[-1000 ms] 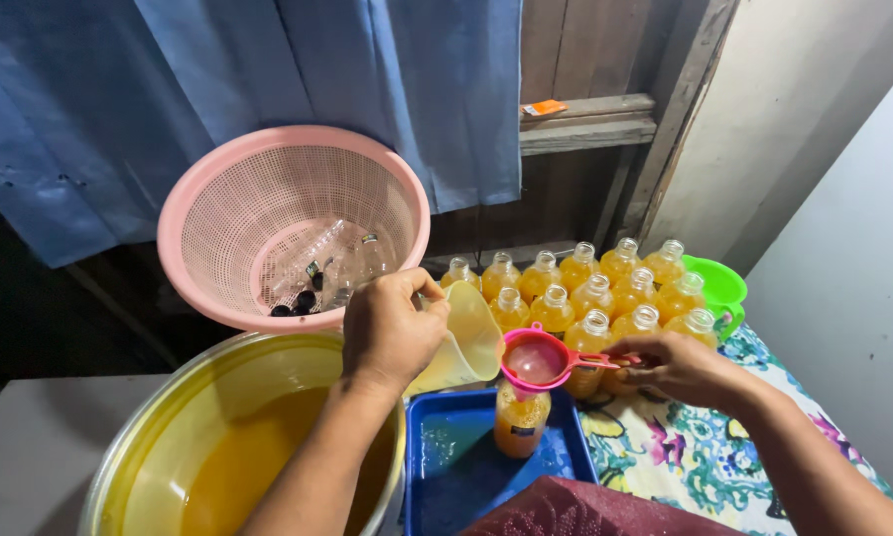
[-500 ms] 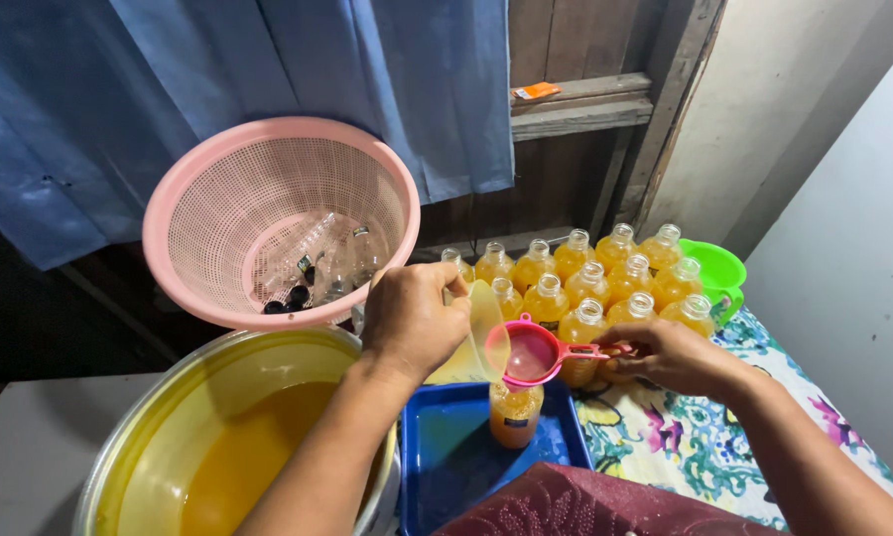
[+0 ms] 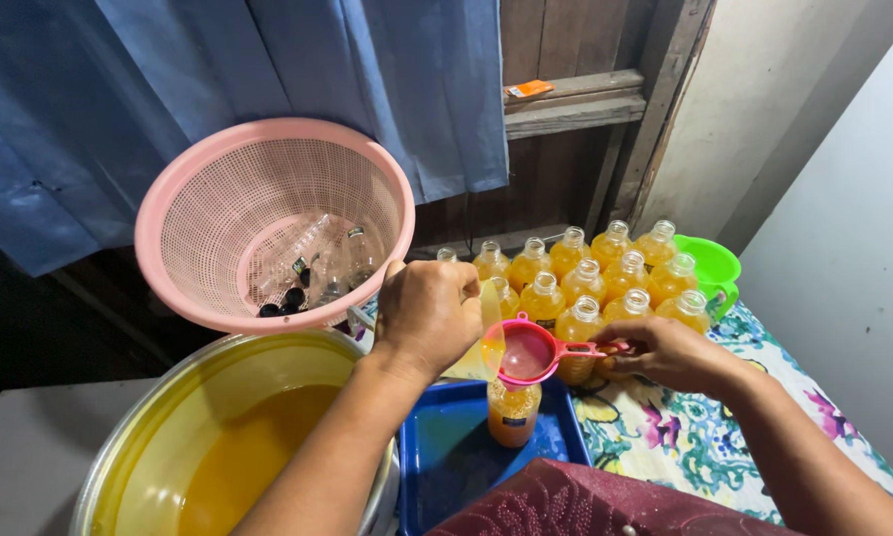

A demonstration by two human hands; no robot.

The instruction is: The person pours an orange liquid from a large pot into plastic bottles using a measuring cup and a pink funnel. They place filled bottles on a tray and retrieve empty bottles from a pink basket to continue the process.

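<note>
Two bare hands meet near the centre of the frame, over a small bottle (image 3: pixel 512 412) about half filled with orange liquid. It stands upright in a blue tray (image 3: pixel 446 462) at lower centre. The left hand (image 3: pixel 429 316) is clenched around a pale, see-through jug (image 3: pixel 484 337), tipped so that orange liquid runs into a pink funnel (image 3: pixel 528 352) sitting in the bottle's mouth. The right hand (image 3: pixel 670 354) pinches the funnel's thin side handle between fingers and thumb, steadying it.

Judging by looks, the bottle is light, thin plastic that would dent under a firm squeeze, and any drips would make it slippery. With no cap on and the funnel in its neck, it would tip easily; the sides low down seem the best place to take hold.

Lower left, a large metal basin (image 3: pixel 129 467) with a yellow inside holds more orange liquid. Above it, at upper left, a pink plastic basket (image 3: pixel 184 199) leans against a blue curtain (image 3: pixel 228 69), with empty clear bottles and dark caps inside. Right of centre, a cluster of filled, uncapped bottles (image 3: pixel 590 283) stands on a flowered cloth (image 3: pixel 665 437) covering the surface, with a green cup (image 3: pixel 709 266) just behind them.
</note>
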